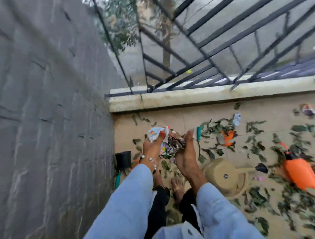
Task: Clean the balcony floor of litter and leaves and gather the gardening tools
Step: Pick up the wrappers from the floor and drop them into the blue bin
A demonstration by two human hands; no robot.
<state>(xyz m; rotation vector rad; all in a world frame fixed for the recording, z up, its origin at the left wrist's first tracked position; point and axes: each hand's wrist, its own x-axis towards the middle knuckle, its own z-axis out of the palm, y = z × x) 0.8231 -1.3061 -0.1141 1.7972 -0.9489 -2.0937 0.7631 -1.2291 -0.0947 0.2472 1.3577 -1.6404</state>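
I hold a bundle of wrappers and leaves (170, 146) between both hands above the balcony floor (180, 118). My left hand (152, 147) has its thumb and fingers clamped on a crumpled white wrapper at the bundle's edge; my right hand (186, 152) presses flat against the other side, fingers straight and together. Below lie scattered leaves (254, 145), an orange sprayer bottle (300, 174), an overturned tan pot (223, 176), a black pot (123, 159) by the wall, and a teal-handled tool (199, 133) near the railing (205, 65).
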